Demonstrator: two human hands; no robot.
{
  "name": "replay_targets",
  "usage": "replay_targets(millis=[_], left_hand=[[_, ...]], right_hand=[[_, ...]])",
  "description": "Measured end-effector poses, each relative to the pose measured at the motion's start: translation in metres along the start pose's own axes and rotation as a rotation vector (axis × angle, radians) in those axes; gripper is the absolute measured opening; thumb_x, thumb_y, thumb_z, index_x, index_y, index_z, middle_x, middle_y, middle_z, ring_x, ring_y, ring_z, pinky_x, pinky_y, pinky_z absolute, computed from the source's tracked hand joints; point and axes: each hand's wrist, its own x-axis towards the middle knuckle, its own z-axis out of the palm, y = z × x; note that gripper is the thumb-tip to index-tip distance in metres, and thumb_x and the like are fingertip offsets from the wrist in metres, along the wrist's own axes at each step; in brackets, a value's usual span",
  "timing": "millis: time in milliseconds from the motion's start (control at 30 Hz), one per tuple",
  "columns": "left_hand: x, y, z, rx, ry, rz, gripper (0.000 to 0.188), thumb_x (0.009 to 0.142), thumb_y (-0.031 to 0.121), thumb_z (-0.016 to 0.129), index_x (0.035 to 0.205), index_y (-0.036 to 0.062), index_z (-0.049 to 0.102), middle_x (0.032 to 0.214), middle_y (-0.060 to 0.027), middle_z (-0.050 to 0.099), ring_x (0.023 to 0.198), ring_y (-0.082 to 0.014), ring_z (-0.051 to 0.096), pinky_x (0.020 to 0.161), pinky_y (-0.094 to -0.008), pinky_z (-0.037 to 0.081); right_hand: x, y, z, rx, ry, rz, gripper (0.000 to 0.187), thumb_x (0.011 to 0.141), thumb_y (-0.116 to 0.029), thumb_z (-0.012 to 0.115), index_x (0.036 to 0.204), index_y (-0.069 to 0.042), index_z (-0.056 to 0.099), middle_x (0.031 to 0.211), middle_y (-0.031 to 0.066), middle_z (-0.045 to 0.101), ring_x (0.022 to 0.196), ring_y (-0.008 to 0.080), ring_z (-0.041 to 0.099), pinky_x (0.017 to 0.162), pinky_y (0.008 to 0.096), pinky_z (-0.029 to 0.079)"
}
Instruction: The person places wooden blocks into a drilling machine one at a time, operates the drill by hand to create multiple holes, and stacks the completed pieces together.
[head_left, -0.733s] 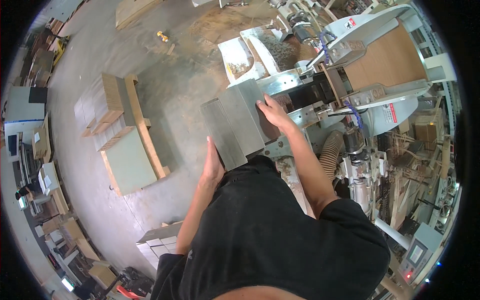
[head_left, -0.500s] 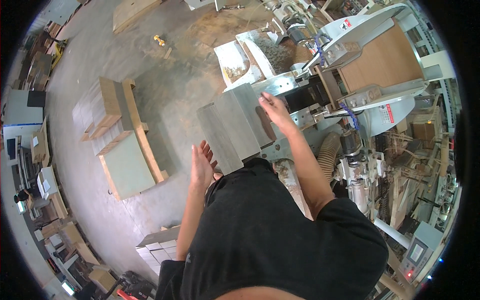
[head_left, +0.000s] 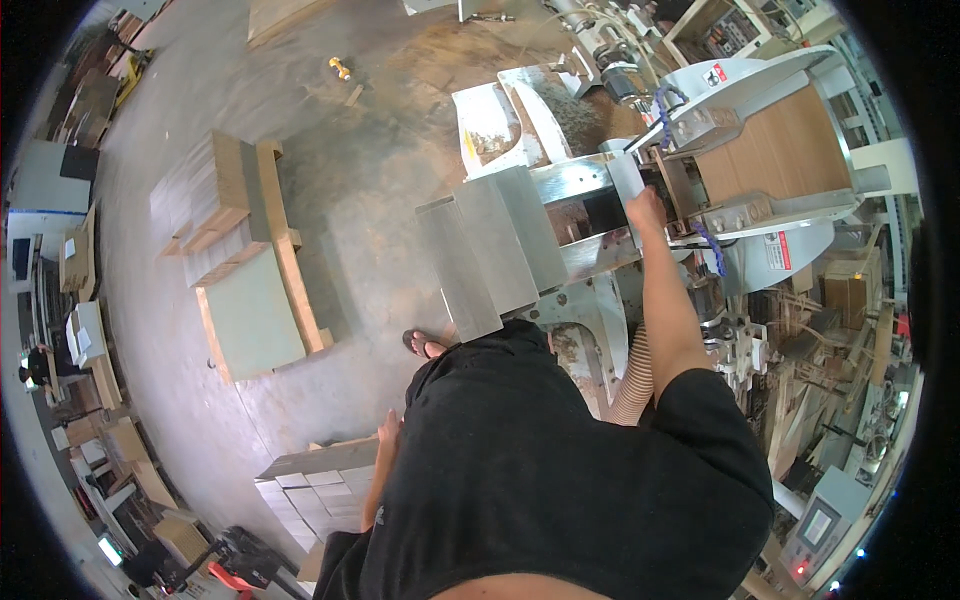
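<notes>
My right hand [head_left: 646, 212] is closed on the near edge of a narrow light-grey board [head_left: 626, 182], which lies across the metal rails of a machine [head_left: 575, 182]. Left of it, several flat grey boards [head_left: 485, 235] rest in a stepped pile on the machine's near end, in front of my body. Down beside my left hip is my left hand [head_left: 389, 430], its fingers loosely extended and partly hidden, with no object visible in it. A stack of grey-topped boards [head_left: 320, 480] stands on the floor close to that hand.
A wooden pallet [head_left: 290, 240] on the left carries stacked boards. The machine's curved white guards [head_left: 790, 225] rise at the right, near a ribbed hose [head_left: 633, 380] and a control panel [head_left: 822, 520]. A small yellow tool [head_left: 340, 68] lies on the floor.
My right hand has moved right from the board pile to the machine's rails, with a narrow board now in it. My left hand has dropped from beside the pile to my hip.
</notes>
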Motion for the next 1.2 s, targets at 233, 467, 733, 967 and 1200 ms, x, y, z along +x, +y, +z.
replay_targets(millis=[233,467,733,967,1200], left_hand=[[0.017,0.0,0.011,-0.299,-0.062,-0.202,0.056,0.093,0.054,0.053,0.073,0.0019,0.06,0.067,-0.0081,0.059,0.064,-0.0159,0.058,0.055,-0.0336,0.042],[0.06,0.058,-0.005,-0.564,-0.044,-0.359,0.057,0.092,0.053,0.054,0.09,-0.0031,0.067,0.077,-0.0093,0.063,0.067,-0.0181,0.06,0.051,-0.0307,0.042],[0.097,0.059,-0.048,-0.678,-0.15,-0.55,0.063,0.092,0.052,0.054,0.129,0.0008,0.053,0.117,-0.0139,0.062,0.104,-0.0241,0.059,0.079,-0.0444,0.048],[0.106,0.052,-0.054,-0.7,-0.159,-0.436,0.062,0.091,0.056,0.055,0.123,0.0022,0.058,0.114,-0.0139,0.066,0.099,-0.0258,0.062,0.086,-0.0399,0.046],[0.106,-0.007,-0.033,-0.444,-0.184,-0.218,0.058,0.09,0.05,0.057,0.105,-0.0055,0.066,0.088,-0.0139,0.069,0.076,-0.0234,0.065,0.07,-0.034,0.051]], right_hand=[[-0.033,-0.016,-0.024,0.036,-0.099,-0.259,0.023,0.085,-0.022,0.062,0.094,-0.001,0.066,0.1,0.0205,0.069,0.095,0.0386,0.065,0.082,0.0463,0.05],[-0.111,-0.051,-0.053,0.917,-0.215,-0.29,0.028,0.094,-0.014,0.059,0.115,0.003,0.065,0.098,0.0011,0.068,0.088,0.0099,0.058,0.079,0.0276,0.045],[-0.153,-0.077,0.0,0.468,-0.186,-0.544,0.033,0.091,-0.026,0.06,0.109,0.001,0.066,0.096,0.0222,0.067,0.091,0.0387,0.063,0.081,0.0398,0.048],[-0.167,-0.081,0.013,0.623,-0.126,-0.533,0.03,0.093,-0.027,0.055,0.102,0.001,0.062,0.087,0.024,0.062,0.081,0.0397,0.059,0.076,0.0416,0.047],[-0.177,-0.08,-0.008,0.801,-0.519,-0.296,0.048,0.1,-0.037,0.054,0.127,0.002,0.059,0.121,0.0062,0.064,0.111,0.0143,0.055,0.1,0.0292,0.038]])
